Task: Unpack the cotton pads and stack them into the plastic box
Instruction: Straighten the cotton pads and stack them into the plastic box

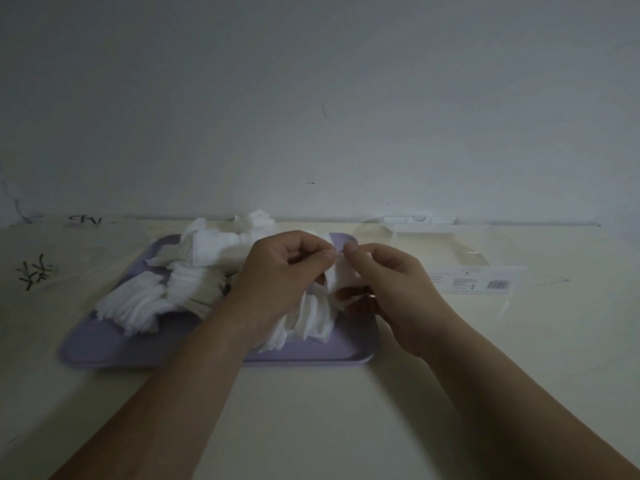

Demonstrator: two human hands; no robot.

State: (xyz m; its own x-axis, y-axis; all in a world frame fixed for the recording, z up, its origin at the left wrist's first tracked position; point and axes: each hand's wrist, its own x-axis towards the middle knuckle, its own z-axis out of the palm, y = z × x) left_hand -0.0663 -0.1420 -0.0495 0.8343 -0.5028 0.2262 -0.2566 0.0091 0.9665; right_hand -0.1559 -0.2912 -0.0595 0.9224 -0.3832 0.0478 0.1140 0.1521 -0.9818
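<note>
A lilac tray (pixel 104 341) sits on the pale counter (pixel 311 410), against a grey wall (pixel 311 98). Loose white cotton pads (pixel 194 271) lie heaped in slumped rows across the tray's far and left parts. Above the tray's right half, the left hand (pixel 287 268) and the right hand (pixel 391 289) meet, fingers curled, each pinching the same small bunch of pads (pixel 337 275) between thumb and fingers. Just right of the tray stands the clear plastic box (pixel 450 244), with a barcode label. Left of the tray lies a printed plastic bag (pixel 52 258).
</note>
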